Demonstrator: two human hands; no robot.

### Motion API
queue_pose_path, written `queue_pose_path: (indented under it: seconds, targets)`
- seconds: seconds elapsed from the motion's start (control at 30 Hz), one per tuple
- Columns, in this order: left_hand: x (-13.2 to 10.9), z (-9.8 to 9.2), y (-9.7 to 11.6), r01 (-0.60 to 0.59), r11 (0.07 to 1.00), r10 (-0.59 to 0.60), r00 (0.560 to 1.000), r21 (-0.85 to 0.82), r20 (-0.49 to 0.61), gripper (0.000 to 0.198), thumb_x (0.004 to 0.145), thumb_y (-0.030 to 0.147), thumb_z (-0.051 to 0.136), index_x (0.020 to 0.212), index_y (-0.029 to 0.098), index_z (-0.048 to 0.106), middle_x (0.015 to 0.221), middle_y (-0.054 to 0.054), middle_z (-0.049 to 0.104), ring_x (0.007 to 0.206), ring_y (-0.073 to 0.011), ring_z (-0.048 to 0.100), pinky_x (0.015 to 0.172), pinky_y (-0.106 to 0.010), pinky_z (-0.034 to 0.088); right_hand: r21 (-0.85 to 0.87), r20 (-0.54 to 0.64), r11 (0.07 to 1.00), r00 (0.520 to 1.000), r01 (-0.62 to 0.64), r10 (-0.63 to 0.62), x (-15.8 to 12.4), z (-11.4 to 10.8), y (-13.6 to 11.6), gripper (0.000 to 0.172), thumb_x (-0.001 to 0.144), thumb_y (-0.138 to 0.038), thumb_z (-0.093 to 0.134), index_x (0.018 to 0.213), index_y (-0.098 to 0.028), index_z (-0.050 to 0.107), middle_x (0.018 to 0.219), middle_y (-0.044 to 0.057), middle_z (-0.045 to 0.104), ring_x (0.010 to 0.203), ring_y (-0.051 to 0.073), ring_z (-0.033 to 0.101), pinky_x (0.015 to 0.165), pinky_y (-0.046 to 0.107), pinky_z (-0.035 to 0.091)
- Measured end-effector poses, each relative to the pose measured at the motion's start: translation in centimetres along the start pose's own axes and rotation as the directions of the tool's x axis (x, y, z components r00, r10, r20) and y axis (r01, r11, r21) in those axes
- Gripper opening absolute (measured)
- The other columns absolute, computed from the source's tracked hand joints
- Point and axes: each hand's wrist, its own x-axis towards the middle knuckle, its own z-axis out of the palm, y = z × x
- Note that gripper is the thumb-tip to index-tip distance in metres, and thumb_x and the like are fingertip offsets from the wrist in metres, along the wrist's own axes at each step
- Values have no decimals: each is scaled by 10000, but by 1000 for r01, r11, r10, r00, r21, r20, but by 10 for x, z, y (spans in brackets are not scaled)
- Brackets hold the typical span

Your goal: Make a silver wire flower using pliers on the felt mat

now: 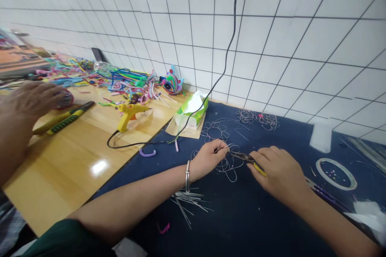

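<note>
My left hand (210,157), with a silver bangle at the wrist, pinches a thin wire piece (228,164) bent into loops like petals. Closed round yellow-handled pliers (256,167) is my right hand (276,170). The pliers' jaws point left and meet the wire beside my left fingertips; whether they grip it is too small to tell. Just behind my left hand lies a wire flower shape (214,131) on the dark blue cloth. A bundle of cut silver wires (189,200) rests in front of my left wrist.
Another person's hand (33,100) is at the left, near large pliers (64,119). A yellow glue gun (128,113) lies on the wooden table, its black cord running across. Behind are a tissue pack (194,108) and a heap of pipe cleaners (126,80). A ring-shaped dish (322,164) holds beads at the right.
</note>
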Motion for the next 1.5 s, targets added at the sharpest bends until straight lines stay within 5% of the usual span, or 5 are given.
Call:
queue_pose_path:
  seconds: [0.67,1.5]
  targets:
    - [0,4,-2,-49,999,49,999,12,-1,176,833,290,458,777,146,542,652,23,470,581,-86,405,557,-204,347,4,-34,995,995,-98,98,-4,9,3,220,839,-344,471,954,-207,599,830,26,611,789,169,515,697,293,335]
    - [2,4,-7,106,978,-90,991,-179,97,98,766,241,546,783,144,541,705,-1,562,554,-65,472,529,-198,398,45,-54,997,997,-56,59,-4,10,6,193,846,-333,485,944,-218,606,807,1,629,752,135,544,647,254,344]
